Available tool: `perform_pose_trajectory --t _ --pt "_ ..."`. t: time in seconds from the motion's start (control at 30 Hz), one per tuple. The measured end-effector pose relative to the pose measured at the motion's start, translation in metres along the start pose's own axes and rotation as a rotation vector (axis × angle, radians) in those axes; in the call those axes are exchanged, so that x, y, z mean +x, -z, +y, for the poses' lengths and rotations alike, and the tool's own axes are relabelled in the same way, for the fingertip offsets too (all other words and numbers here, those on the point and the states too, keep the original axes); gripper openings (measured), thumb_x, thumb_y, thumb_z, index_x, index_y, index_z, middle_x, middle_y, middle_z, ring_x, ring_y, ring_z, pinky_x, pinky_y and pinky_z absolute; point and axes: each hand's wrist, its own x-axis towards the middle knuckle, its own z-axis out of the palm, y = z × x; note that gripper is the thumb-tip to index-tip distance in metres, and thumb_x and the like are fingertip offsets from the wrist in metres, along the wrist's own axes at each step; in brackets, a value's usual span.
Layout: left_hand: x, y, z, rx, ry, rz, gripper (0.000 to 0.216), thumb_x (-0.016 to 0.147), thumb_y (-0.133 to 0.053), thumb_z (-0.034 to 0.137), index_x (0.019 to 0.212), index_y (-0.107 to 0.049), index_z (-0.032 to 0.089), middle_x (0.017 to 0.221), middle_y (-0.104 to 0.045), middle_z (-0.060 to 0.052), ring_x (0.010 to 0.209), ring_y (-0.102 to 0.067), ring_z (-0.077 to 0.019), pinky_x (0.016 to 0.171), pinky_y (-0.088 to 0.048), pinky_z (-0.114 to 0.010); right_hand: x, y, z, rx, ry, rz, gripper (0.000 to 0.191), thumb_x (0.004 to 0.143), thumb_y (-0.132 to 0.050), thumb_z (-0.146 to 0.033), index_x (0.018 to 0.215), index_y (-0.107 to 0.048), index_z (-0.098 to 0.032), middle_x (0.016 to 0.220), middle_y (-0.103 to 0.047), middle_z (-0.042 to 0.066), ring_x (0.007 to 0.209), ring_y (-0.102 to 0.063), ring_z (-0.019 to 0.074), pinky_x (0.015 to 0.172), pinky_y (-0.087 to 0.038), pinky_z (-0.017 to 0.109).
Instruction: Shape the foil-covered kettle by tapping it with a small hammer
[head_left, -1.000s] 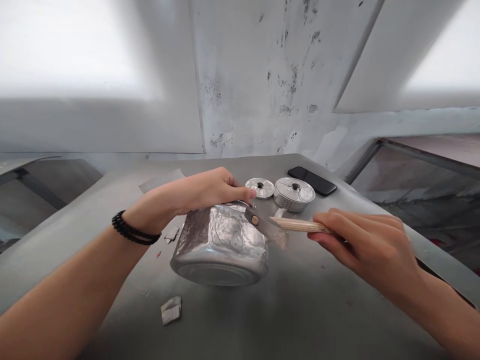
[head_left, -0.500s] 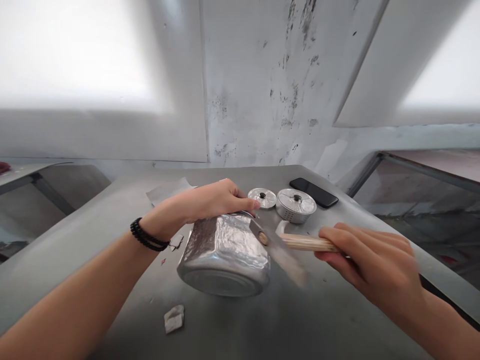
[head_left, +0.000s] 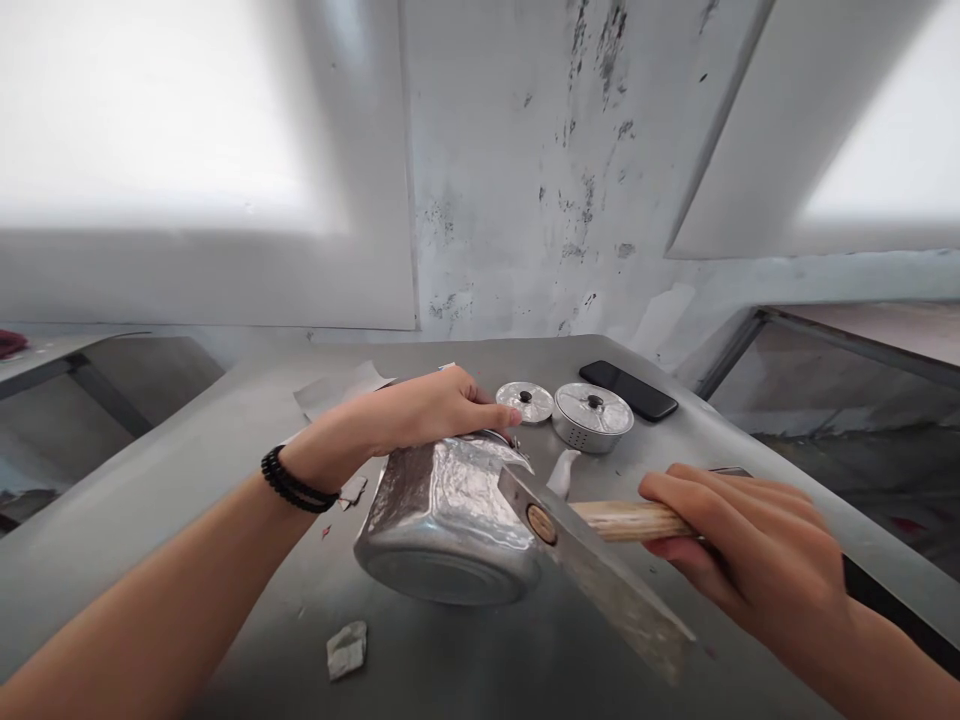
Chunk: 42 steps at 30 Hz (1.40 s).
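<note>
A dented aluminium pot (head_left: 446, 520) lies on its side on the grey metal table (head_left: 525, 650), its round bottom facing me. My left hand (head_left: 420, 405), with a black bead bracelet at the wrist, grips the pot's far rim from above. My right hand (head_left: 739, 540) is closed round the wooden handle of a hammer (head_left: 592, 560). The hammer's long flat metal head slants down to the right, its upper end close against the pot's right side.
Behind the pot stand a small round lid (head_left: 525, 400) and a small lidded aluminium pot (head_left: 592, 415). A black phone (head_left: 627, 389) lies beyond them. A crumpled scrap (head_left: 346, 648) lies near the front. Metal frames and gaps flank the table on both sides.
The hammer head has come nearer to me and lower along the pot's right side, and now looks sharp instead of blurred. My left hand has kept its grip on the rim.
</note>
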Motion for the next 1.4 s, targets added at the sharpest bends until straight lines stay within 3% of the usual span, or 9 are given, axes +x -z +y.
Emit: perform_pose_trajectory --t 0.17,0.33,0.43,0.6,0.8,1.0,1.2,1.4 --pt "0.0 -0.001 0.0 -0.011 -0.003 0.012 0.059 0.085 -0.067 0.069 0.064 -0.036 0.023 0.063 -0.023 0.005 0.054 -0.015 -0.0128 0.052 -0.015 -0.035 0.001 -0.009 -0.002 -0.039 -0.078 -0.073 0.02 0.109 -0.056 -0.033 0.094 -0.062 -0.022 0.066 -0.065 -0.005 0.046 -0.051 0.0101 0.049 -0.03 0.028" --pt "0.0 -0.002 0.001 -0.011 -0.024 0.022 0.059 0.087 -0.065 0.069 0.063 -0.037 0.023 0.063 -0.024 0.004 0.054 -0.016 -0.0133 0.053 -0.012 -0.036 0.006 -0.007 -0.005 0.011 -0.104 -0.004 0.023 0.111 -0.05 -0.033 0.094 -0.061 -0.022 0.06 -0.058 -0.006 0.046 -0.051 0.0101 0.051 -0.036 0.026" --pt "-0.001 -0.003 0.002 -0.004 -0.025 0.021 0.059 0.087 -0.064 0.069 0.063 -0.037 0.023 0.064 -0.024 0.004 0.055 -0.016 -0.0134 0.053 -0.013 -0.036 0.006 -0.005 -0.005 0.026 -0.088 0.045 0.027 0.113 -0.044 -0.035 0.095 -0.059 -0.022 0.063 -0.062 -0.004 0.047 -0.053 0.0104 0.052 -0.038 0.025" --pt "0.0 -0.004 -0.004 -0.011 -0.02 0.039 0.059 0.086 -0.064 0.071 0.065 -0.037 0.023 0.064 -0.023 0.004 0.055 -0.015 -0.0136 0.051 -0.014 -0.035 0.003 -0.012 -0.005 -0.03 -0.073 -0.08 0.019 0.11 -0.053 -0.034 0.098 -0.061 -0.021 0.065 -0.063 -0.005 0.046 -0.051 0.0109 0.049 -0.031 0.028" --pt "0.0 -0.004 0.0 -0.019 -0.028 0.023 0.061 0.087 -0.063 0.072 0.064 -0.036 0.023 0.063 -0.023 0.004 0.054 -0.016 -0.0132 0.052 -0.014 -0.035 0.005 -0.009 -0.015 0.024 -0.135 0.01 0.025 0.113 -0.044 -0.033 0.096 -0.059 -0.022 0.062 -0.058 -0.006 0.046 -0.051 0.0101 0.05 -0.032 0.027" --pt "0.001 -0.005 -0.001 -0.01 -0.004 0.031 0.06 0.088 -0.059 0.075 0.066 -0.038 0.023 0.063 -0.023 0.004 0.054 -0.017 -0.0137 0.052 -0.017 -0.035 0.005 -0.014 -0.013 -0.034 -0.105 -0.069 0.025 0.112 -0.05 -0.035 0.094 -0.061 -0.023 0.06 -0.063 -0.006 0.042 -0.05 0.0103 0.046 -0.026 0.029" --pt "0.002 -0.004 -0.006 0.03 -0.015 0.045 0.061 0.087 -0.061 0.074 0.064 -0.035 0.024 0.063 -0.02 0.005 0.053 -0.015 -0.0134 0.052 -0.012 -0.036 0.01 -0.006 -0.019 0.11 -0.181 -0.004 0.026 0.113 -0.043 -0.034 0.095 -0.058 -0.024 0.056 -0.057 -0.008 0.04 -0.052 0.0101 0.046 -0.035 0.025" --pt "0.002 -0.004 -0.005 0.012 -0.015 0.052 0.057 0.087 -0.064 0.066 0.065 -0.032 0.024 0.063 -0.019 0.005 0.054 -0.014 -0.0132 0.051 -0.013 -0.036 0.018 -0.01 -0.025 0.261 -0.251 -0.176 0.035 0.113 -0.044 -0.034 0.079 -0.047 -0.025 0.052 -0.05 -0.01 0.037 -0.043 0.0083 0.041 -0.03 0.024"
